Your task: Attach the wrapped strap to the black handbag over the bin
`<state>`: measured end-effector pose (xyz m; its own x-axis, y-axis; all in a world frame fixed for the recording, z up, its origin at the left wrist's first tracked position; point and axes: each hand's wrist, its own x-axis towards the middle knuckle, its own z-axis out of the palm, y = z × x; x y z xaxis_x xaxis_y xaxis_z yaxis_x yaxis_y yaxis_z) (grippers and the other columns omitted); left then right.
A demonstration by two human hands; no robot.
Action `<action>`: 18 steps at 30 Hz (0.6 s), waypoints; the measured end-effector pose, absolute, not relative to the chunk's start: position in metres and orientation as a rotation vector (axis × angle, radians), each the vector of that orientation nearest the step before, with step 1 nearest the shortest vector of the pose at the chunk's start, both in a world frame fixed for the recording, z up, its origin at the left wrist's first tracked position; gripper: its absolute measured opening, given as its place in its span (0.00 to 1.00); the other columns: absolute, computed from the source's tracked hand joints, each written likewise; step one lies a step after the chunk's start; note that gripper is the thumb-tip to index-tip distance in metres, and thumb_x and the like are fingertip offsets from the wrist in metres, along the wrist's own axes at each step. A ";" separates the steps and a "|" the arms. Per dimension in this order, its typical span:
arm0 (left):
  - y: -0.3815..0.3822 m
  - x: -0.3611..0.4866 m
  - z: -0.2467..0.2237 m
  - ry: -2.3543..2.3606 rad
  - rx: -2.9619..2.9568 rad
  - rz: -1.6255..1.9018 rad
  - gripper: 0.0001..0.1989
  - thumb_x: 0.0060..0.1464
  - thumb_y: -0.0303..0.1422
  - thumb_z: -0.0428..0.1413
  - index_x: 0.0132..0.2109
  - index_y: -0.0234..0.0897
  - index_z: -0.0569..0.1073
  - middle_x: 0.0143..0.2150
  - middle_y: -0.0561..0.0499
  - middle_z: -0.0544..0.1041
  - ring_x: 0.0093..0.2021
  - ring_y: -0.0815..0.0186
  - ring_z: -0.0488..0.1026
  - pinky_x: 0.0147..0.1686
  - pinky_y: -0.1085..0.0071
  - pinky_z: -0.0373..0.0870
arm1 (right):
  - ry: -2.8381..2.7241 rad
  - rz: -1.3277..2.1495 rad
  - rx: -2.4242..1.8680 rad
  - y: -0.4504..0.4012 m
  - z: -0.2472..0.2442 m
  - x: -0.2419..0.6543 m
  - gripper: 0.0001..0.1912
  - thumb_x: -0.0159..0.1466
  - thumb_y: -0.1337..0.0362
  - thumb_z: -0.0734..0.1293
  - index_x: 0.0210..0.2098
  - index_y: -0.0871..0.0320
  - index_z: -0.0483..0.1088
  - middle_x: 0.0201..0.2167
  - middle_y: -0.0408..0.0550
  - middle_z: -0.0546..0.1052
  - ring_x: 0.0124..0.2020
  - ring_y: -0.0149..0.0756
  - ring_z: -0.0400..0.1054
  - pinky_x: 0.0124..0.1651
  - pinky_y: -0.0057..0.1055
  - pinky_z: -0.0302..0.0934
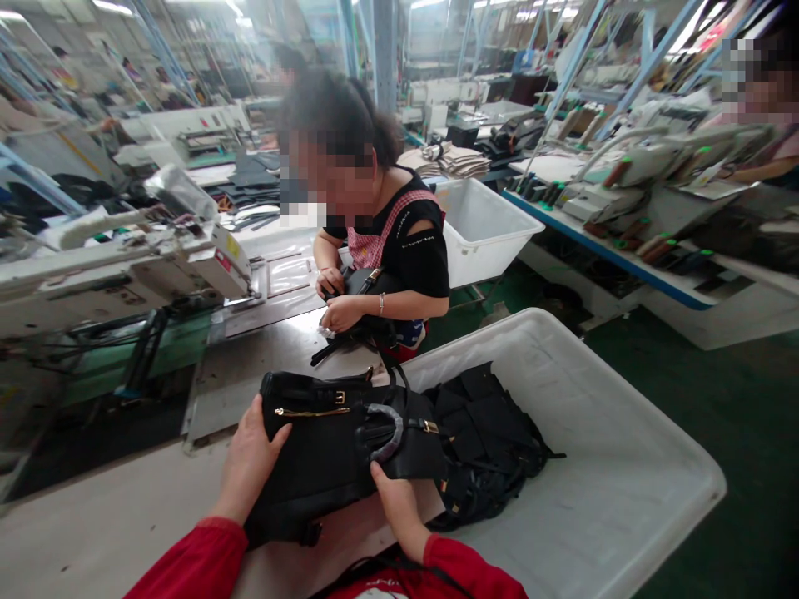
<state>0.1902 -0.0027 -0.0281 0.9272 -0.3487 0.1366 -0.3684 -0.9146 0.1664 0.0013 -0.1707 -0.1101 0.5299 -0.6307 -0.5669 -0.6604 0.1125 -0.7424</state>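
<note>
A black backpack (312, 453) lies across the pale worktop in front of me, with a gold zip, gold buckles and a top handle (397, 428) wrapped in clear film. My left hand (253, 449) is closed on its left end, thumb on top and the other fingers partly hidden. At the near edge by the handle, my right hand (394, 499) grips the bag, thumb up and fingers out of sight beneath. To the right, a heap of similar black bags (487, 433) rests inside a white bin.
The white bin (662, 441) stands against the worktop (125, 524) on my right. Opposite, a co-worker (399, 241) handles another black bag. A sewing machine (187, 266) is at left; a second bin (493, 233) stands behind the co-worker.
</note>
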 end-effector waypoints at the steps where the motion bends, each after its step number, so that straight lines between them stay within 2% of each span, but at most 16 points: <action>1: -0.003 0.190 -0.028 -0.550 2.892 0.163 0.35 0.52 0.43 0.47 0.61 0.23 0.49 0.56 0.34 0.60 0.54 0.51 0.61 0.52 0.59 0.61 | 1.145 0.052 -1.550 -0.170 -0.110 0.002 0.25 0.51 0.48 0.63 0.35 0.64 0.74 0.34 0.58 0.75 0.46 0.50 0.66 0.48 0.34 0.59; 8: 0.007 0.192 -0.029 -0.521 2.820 0.153 0.35 0.52 0.44 0.44 0.60 0.21 0.50 0.55 0.34 0.60 0.54 0.51 0.60 0.52 0.58 0.60 | 1.228 0.105 -1.466 -0.172 -0.104 0.007 0.17 0.45 0.51 0.68 0.28 0.57 0.75 0.23 0.52 0.74 0.42 0.51 0.68 0.40 0.36 0.63; 10: 0.013 0.191 -0.031 -0.500 2.790 0.145 0.35 0.52 0.45 0.43 0.60 0.22 0.50 0.55 0.34 0.60 0.54 0.52 0.60 0.53 0.58 0.59 | 1.227 0.028 -1.509 -0.174 -0.098 0.006 0.17 0.42 0.53 0.70 0.30 0.55 0.75 0.28 0.52 0.75 0.46 0.51 0.66 0.41 0.37 0.63; 14: 0.008 0.185 -0.016 -0.404 2.757 0.180 0.37 0.51 0.47 0.43 0.58 0.20 0.53 0.57 0.33 0.58 0.56 0.50 0.57 0.55 0.55 0.57 | 1.297 -0.113 -1.635 -0.177 -0.081 -0.001 0.30 0.39 0.51 0.72 0.40 0.57 0.73 0.48 0.54 0.69 0.55 0.54 0.57 0.45 0.38 0.63; 16: -0.009 0.176 0.008 -0.390 2.681 0.178 0.36 0.50 0.48 0.45 0.58 0.23 0.55 0.59 0.35 0.55 0.58 0.50 0.54 0.56 0.54 0.55 | 1.233 -0.104 -1.621 -0.180 -0.068 0.002 0.32 0.38 0.50 0.72 0.42 0.55 0.73 0.47 0.52 0.70 0.52 0.53 0.60 0.42 0.38 0.65; 18: -0.028 0.162 0.037 -0.498 2.458 0.077 0.28 0.52 0.46 0.46 0.55 0.32 0.62 0.58 0.40 0.58 0.58 0.54 0.56 0.57 0.56 0.54 | 1.041 -0.056 -1.520 -0.188 -0.051 0.019 0.28 0.39 0.49 0.72 0.40 0.49 0.73 0.38 0.47 0.75 0.46 0.49 0.66 0.38 0.38 0.66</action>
